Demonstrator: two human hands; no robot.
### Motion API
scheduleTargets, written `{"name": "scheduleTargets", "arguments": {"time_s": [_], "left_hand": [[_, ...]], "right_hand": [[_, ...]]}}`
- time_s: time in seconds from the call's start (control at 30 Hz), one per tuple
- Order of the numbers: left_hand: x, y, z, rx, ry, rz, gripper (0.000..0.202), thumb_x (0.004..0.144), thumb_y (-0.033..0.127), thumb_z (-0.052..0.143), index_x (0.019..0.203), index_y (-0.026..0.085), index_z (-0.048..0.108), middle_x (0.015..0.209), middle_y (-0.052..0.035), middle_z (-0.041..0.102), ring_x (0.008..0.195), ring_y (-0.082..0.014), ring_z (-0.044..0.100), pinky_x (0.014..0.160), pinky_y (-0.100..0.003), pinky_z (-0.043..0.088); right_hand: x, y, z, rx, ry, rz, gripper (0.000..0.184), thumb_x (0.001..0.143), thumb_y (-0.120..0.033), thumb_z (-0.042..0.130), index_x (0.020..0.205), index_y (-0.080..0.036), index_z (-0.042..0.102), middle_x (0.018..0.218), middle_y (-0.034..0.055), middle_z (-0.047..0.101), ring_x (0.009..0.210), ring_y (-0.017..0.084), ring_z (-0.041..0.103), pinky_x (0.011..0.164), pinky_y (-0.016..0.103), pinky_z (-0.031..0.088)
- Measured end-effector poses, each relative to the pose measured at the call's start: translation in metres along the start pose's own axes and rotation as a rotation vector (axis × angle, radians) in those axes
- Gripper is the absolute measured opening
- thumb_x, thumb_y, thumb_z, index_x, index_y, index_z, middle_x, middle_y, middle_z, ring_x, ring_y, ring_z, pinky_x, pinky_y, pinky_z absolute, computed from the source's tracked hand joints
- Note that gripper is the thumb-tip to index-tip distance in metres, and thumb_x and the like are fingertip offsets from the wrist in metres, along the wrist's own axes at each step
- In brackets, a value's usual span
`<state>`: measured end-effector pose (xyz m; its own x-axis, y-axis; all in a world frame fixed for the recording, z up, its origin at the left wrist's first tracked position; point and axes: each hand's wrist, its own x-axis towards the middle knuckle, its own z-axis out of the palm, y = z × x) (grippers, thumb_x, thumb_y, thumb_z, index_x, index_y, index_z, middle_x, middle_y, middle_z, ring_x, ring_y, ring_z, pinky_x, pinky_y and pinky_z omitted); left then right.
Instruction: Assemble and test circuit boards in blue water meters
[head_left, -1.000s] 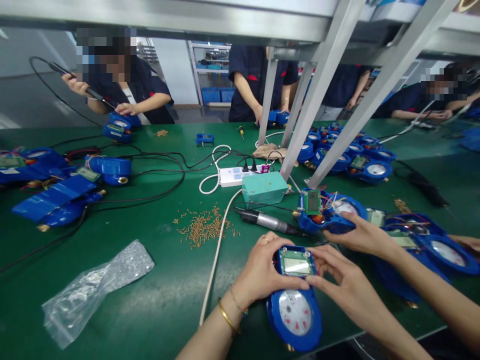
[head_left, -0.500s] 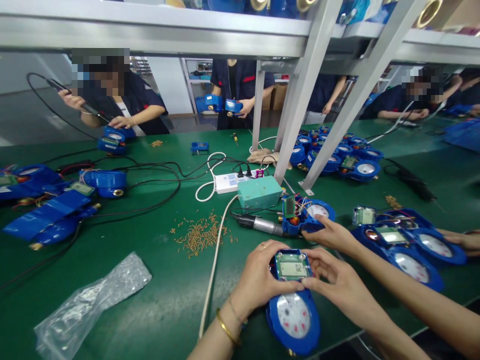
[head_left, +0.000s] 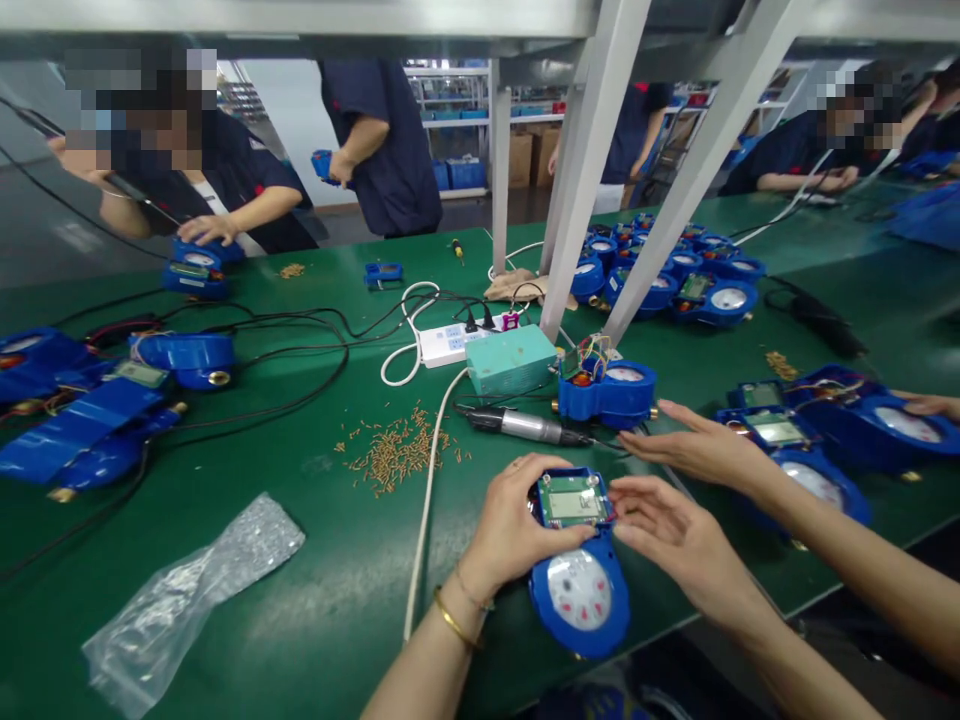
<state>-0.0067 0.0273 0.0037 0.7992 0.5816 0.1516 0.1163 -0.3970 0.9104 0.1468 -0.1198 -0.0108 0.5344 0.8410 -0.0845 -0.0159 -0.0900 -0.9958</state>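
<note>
In front of me on the green table lies a blue water meter (head_left: 579,590), its round dial toward me and a green circuit board with a small LCD (head_left: 574,503) in the far end. My left hand (head_left: 517,520) wraps around the left side of the board housing, thumb along its near edge. At the right edge of the housing is my right hand (head_left: 671,535), fingers loosely curled and thumb apart, with nothing held in it; whether its fingertips touch the meter is hard to tell. A silver electric screwdriver (head_left: 529,426) lies just beyond the meter.
A co-worker's hand (head_left: 690,445) reaches in from the right beside another meter (head_left: 619,395). Loose brass screws (head_left: 397,450) are scattered left of the white cable. A teal box (head_left: 511,362), a power strip (head_left: 446,342), a plastic bag (head_left: 199,600) and shelf posts (head_left: 592,180) stand around.
My right hand's fingers have loosened from the meter's edge. The co-worker's hand has drawn off the meter beyond, which has turned slightly. A standing person across the table has turned and moved left.
</note>
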Motion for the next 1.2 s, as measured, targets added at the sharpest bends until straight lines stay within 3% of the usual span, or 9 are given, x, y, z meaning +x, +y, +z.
{"name": "scheduleTargets", "arguments": {"time_s": [0.13,0.27,0.47,0.6,0.7,0.9,1.03,1.13,1.2], "left_hand": [[0.001,0.003,0.001,0.028,0.002,0.004,0.053,0.060,0.021,0.086,0.110,0.021,0.066,0.106,-0.0022,0.071,0.100,-0.0224,0.065,0.089,-0.033,0.047],[0.001,0.002,0.001,0.018,-0.009,-0.019,0.053,0.062,0.020,0.084,0.111,0.022,0.066,0.108,-0.0026,0.071,0.101,-0.0230,0.065,0.091,-0.035,0.048],[0.002,-0.002,0.000,0.004,-0.035,-0.013,0.055,0.065,0.021,0.084,0.116,0.024,0.065,0.114,-0.0038,0.070,0.105,-0.0235,0.065,0.094,-0.037,0.049],[0.004,-0.001,0.001,0.019,-0.034,0.042,0.052,0.066,0.021,0.084,0.115,0.024,0.065,0.121,-0.0059,0.067,0.114,-0.0252,0.061,0.101,-0.040,0.046],[0.006,0.000,0.001,0.033,-0.024,0.068,0.049,0.065,0.022,0.085,0.110,0.022,0.065,0.123,-0.0082,0.065,0.117,-0.0271,0.059,0.103,-0.043,0.045],[0.005,0.001,0.001,0.044,-0.053,0.010,0.051,0.067,0.022,0.083,0.114,0.023,0.064,0.118,-0.0064,0.066,0.112,-0.0254,0.061,0.101,-0.041,0.047],[0.004,0.002,0.001,0.049,-0.047,-0.003,0.050,0.067,0.022,0.083,0.113,0.023,0.064,0.118,-0.0059,0.066,0.112,-0.0248,0.061,0.101,-0.040,0.047],[0.005,0.003,0.000,0.063,-0.046,-0.018,0.048,0.066,0.021,0.083,0.111,0.023,0.065,0.119,-0.0061,0.065,0.114,-0.0250,0.061,0.102,-0.041,0.046],[0.006,0.003,0.000,0.073,-0.047,-0.033,0.048,0.065,0.021,0.083,0.110,0.023,0.066,0.121,-0.0068,0.064,0.117,-0.0261,0.059,0.104,-0.043,0.045]], "right_hand": [[-0.009,0.008,0.008,-0.047,0.114,-0.153,0.025,0.078,-0.042,0.079,0.088,-0.019,0.074,0.092,0.0082,0.070,0.081,0.019,0.071,0.073,0.026,0.062],[-0.012,0.008,0.014,-0.251,0.191,-0.371,0.010,0.087,-0.030,0.070,0.086,-0.023,0.077,0.091,0.0056,0.071,0.084,0.019,0.070,0.073,0.024,0.060],[-0.018,0.008,0.022,-0.564,0.253,-0.618,0.018,0.095,-0.012,0.056,0.100,-0.019,0.071,0.096,0.0079,0.070,0.089,0.019,0.069,0.082,0.031,0.059],[-0.027,0.009,0.027,-0.751,0.262,-0.705,0.032,0.096,-0.007,0.050,0.123,-0.016,0.064,0.113,0.0136,0.067,0.104,0.023,0.065,0.090,0.036,0.058],[-0.032,0.006,0.028,-0.895,0.219,-0.690,0.039,0.099,-0.016,0.049,0.137,-0.014,0.054,0.121,0.0167,0.064,0.110,0.028,0.063,0.090,0.044,0.059],[-0.029,0.006,0.028,-0.928,0.152,-0.637,0.041,0.100,-0.027,0.047,0.136,-0.007,0.055,0.123,0.0214,0.064,0.110,0.034,0.062,0.090,0.053,0.058],[-0.025,0.010,0.023,-0.605,0.128,-0.447,0.037,0.103,-0.028,0.042,0.131,-0.015,0.061,0.128,0.0155,0.064,0.117,0.028,0.061,0.101,0.048,0.053],[-0.019,0.014,0.021,-0.230,0.145,-0.194,0.036,0.105,-0.034,0.038,0.124,-0.018,0.064,0.122,0.0126,0.067,0.111,0.023,0.065,0.100,0.043,0.054],[-0.015,0.016,0.023,-0.061,0.165,-0.119,0.035,0.104,-0.038,0.041,0.120,-0.018,0.065,0.119,0.0124,0.068,0.107,0.023,0.067,0.097,0.042,0.056]]}}
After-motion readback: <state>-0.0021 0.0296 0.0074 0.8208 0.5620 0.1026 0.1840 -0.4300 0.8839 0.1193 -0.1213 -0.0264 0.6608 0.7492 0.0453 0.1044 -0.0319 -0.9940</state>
